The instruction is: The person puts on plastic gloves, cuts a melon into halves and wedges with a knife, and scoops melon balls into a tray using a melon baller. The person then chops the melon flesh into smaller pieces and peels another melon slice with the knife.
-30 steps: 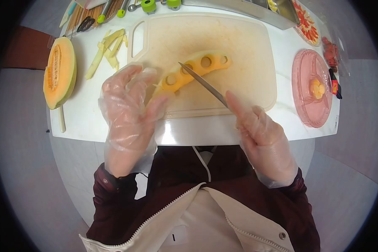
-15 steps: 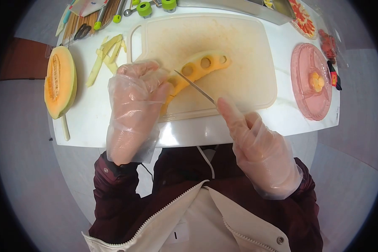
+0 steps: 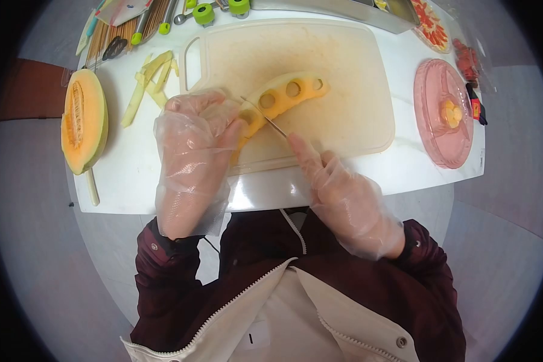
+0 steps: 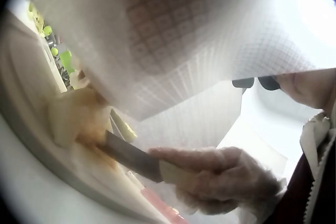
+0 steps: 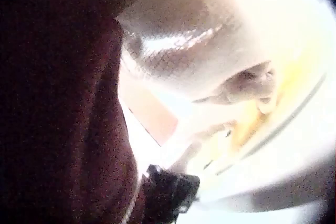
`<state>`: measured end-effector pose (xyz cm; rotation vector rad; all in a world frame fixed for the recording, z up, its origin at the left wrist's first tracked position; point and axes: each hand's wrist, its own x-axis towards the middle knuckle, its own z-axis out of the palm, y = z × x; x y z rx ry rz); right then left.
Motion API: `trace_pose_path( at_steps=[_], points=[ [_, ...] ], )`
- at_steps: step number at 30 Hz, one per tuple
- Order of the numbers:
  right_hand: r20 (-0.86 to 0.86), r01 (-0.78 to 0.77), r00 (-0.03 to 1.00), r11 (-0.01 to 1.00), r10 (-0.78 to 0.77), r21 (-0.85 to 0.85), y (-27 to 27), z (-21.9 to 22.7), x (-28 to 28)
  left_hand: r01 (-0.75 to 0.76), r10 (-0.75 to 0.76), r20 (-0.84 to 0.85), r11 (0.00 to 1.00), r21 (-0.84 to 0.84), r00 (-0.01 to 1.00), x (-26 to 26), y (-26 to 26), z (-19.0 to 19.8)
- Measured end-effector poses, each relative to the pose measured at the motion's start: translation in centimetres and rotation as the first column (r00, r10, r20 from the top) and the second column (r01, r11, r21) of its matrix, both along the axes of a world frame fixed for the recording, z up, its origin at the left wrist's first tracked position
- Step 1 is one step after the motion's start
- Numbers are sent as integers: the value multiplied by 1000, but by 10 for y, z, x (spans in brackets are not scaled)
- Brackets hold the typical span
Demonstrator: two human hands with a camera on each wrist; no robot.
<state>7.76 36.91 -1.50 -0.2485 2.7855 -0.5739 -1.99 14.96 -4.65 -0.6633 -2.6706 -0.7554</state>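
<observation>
A curved orange melon slice (image 3: pixel 283 105) with several round holes lies on the white cutting board (image 3: pixel 344 130). My gloved left hand (image 3: pixel 194 148) holds the slice's near left end, its fingers bent over it. In my gloved right hand (image 3: pixel 350 202) is a knife (image 3: pixel 273 123), index finger along its back, its blade across the slice just right of the left fingers. The left wrist view shows the blade (image 4: pixel 134 157) against the melon flesh (image 4: pixel 79 121) and the right hand (image 4: pixel 220 179) round the handle. The right wrist view is overexposed.
Half a melon (image 3: pixel 84 120) and pale green rind strips (image 3: pixel 143 84) lie left of the board. Skewers and green-ended tools (image 3: pixel 204 14) stand beyond, beside a metal tray (image 3: pixel 344 13). At the right are a pink divided dish (image 3: pixel 434 136) and a plate of red pieces (image 3: pixel 429 27).
My left hand has closed in on the slice's left end, its fingers bending. The right hand has moved left with the knife, bringing the blade over the slice beside the left fingers.
</observation>
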Motion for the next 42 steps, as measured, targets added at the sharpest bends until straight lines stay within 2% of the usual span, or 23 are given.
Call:
trace_pose_path(
  at_steps=[1, 3, 6, 7, 9, 11, 13, 15, 17, 19, 24, 28, 29, 31, 32, 34, 39, 40, 42],
  points=[
    [-3, 0, 1000, 1000, 0, 3, 5, -8, 3, -11, 11, 12, 1000, 0, 1000, 1, 1, 1],
    [-64, -8, 998, 987, -2, -159, 17, -17, 9, 8, -9, -8, 1000, -22, 1000, -1, -1, 2],
    [-66, 39, 996, 970, -56, -238, 34, -10, 22, 8, -9, -16, 998, -56, 1000, 0, 0, 2],
    [-66, 37, 996, 971, -54, -238, 40, -2, 25, -6, 5, -14, 997, -71, 1000, 1, 0, 3],
    [53, 143, 990, 963, -134, -229, 49, 21, 27, 0, -1, -10, 996, -87, 1000, 1, 2, 12],
    [-14, 174, 983, 954, -183, -243, 50, 30, 27, 6, -6, -4, 995, -101, 1000, 1, 5, 20],
    [-80, 206, 969, 943, -234, -261, 48, 30, 27, 5, -8, 107, 1000, 29, 994, -4, 10, 23],
    [-231, 173, 947, 960, -224, -220, 42, 26, 17, 46, -47, 47, 998, 39, 998, -11, 14, 21],
    [-207, 181, 954, 968, -216, -174, 36, 31, 12, 90, -89, -10, 995, 49, 996, -18, 19, 25],
    [-177, 190, 962, 974, -209, -122, 33, 36, 11, 181, -162, 151, 976, -121, 975, -25, 25, 36],
    [-183, 176, 969, 984, -167, 35, 29, 36, 8, 216, -196, 247, 975, -59, 949, -38, 30, 30],
    [-153, 174, 975, 982, -162, 72, 26, 38, 5, 219, -185, 342, 974, -63, 921, -42, 31, 31],
    [-159, 166, 976, 982, -150, 93, 25, 39, 5, 217, -183, 343, 974, -62, 921, -41, 31, 30],
    [-159, 156, 978, 981, -136, 116, 24, 39, 5, 203, -187, 229, 978, -51, 955, -39, 30, 24],
    [-156, 137, 982, 974, -109, 180, 21, 40, 4, 202, -186, 232, 978, -50, 955, -40, 29, 21],
    [-150, 119, 985, 962, -83, 245, 19, 40, 2, 230, -212, 138, 965, -130, 967, -43, 27, 16],
    [-167, 44, 986, 945, 12, 324, 11, 32, -9, 219, -203, 126, 968, -125, 971, -44, 27, 14],
    [-167, 45, 986, 945, 11, 324, 12, 25, -12, 230, -214, 113, 962, -149, 970, -44, 26, 14],
    [-209, 33, 978, 997, -18, 70, 15, 2, -14, 214, -205, 78, 968, -133, 976, -43, 27, 11]
  ],
)
